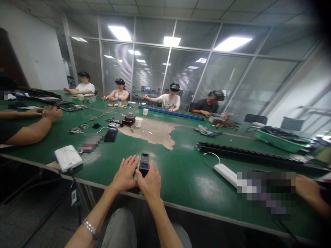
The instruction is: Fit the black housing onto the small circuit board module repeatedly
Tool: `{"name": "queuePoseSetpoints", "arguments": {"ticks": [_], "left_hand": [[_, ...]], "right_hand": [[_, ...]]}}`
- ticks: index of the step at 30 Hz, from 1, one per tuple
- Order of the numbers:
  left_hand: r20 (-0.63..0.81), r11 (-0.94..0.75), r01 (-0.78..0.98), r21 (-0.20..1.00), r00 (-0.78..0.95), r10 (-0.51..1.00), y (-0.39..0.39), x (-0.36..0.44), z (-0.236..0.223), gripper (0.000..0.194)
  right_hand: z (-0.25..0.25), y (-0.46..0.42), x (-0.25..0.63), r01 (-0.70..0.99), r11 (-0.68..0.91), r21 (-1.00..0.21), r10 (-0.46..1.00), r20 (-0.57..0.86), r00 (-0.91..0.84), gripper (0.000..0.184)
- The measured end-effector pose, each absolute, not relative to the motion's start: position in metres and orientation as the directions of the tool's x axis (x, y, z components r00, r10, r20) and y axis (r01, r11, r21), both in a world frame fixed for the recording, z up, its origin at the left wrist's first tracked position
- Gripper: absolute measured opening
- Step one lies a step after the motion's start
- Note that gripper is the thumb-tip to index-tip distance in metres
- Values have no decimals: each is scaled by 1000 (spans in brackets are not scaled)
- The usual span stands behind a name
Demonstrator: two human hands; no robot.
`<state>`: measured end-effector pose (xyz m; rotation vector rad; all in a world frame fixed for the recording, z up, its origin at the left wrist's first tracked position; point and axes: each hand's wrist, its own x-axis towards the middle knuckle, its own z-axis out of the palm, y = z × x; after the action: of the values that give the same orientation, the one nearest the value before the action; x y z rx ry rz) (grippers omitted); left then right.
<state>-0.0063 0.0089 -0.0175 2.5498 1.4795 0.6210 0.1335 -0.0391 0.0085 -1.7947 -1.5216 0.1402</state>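
A small black box-shaped device with a little dark screen stands on the green table near its front edge, between my two hands. My right hand wraps around its right side, thumb across the near face and fingers along the far right. My left hand lies beside it on the left, fingers stretched out and fingertips close to or touching its side. A narrow pale sliver shows between the left hand and the device; what it is I cannot make out. My left thumb is mostly hidden.
Left of my hands lie a white power bank and a black phone-like slab. Paper cups stand farther back. A white power strip, a long black rail and a green basket are right. Co-workers sit around the table.
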Motion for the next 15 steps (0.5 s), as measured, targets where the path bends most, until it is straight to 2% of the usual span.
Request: {"name": "queuePoseSetpoints", "arguments": {"ticks": [5,11,15], "left_hand": [[253,-516,796,316,454,855,7,-6,-11,97],[286,-517,794,320,440,852,7,-6,-12,78],[307,-524,792,312,438,845,8,-7,-17,80]], "right_hand": [[4,-36,138,817,37,-576,865,427,262,81],[-4,-40,133,836,48,-546,848,465,255,62],[0,-41,128,818,64,-572,831,484,274,49]]}}
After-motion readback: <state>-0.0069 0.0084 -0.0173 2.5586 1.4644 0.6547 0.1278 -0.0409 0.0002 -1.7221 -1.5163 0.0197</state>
